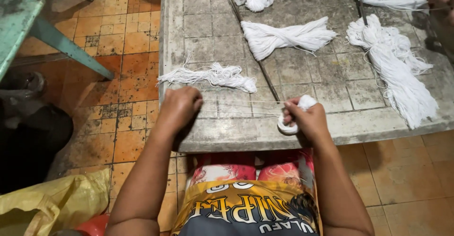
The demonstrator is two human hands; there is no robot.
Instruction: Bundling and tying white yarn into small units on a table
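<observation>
Two hands are working at the near edge of the grey tiled desk (pixel 198 27). Left hand (pixel 178 107) is curling shut, fingers pinching a thin white string (pixel 236 101) that is stretching across to the right hand (pixel 308 118) — whose fingers are clamping a small ball of white yarn (pixel 288 127). Several loose white yarn bundles (pixel 283 36) are lying farther back on the desk — one small bundle (pixel 215 76) is sitting just beyond the left hand. Crumpled yellow bag (pixel 52 200) is resting on the floor, contents hidden.
</observation>
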